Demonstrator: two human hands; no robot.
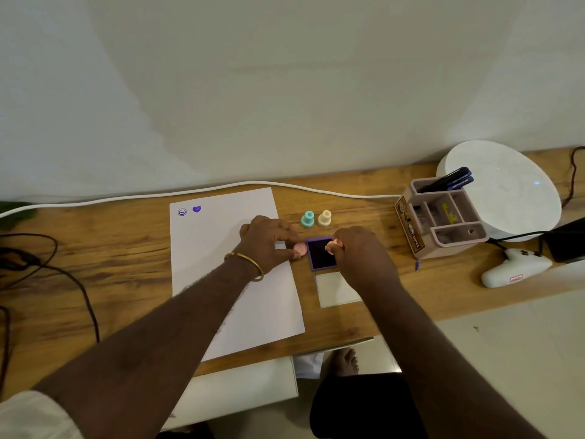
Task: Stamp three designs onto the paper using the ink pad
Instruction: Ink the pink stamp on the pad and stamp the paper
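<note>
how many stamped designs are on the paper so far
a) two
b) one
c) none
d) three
a) two: the paper carries only a round smiley print and a purple heart print side by side near its far left corner, and the right hand has a pink stamp on the ink pad.

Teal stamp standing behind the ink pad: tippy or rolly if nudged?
The teal stamp stands upright on a flared base with a narrow waist, so it probably resists light nudges. Its round body would likely roll once toppled. It looks like small moulded plastic, probably light and rigid.
</note>
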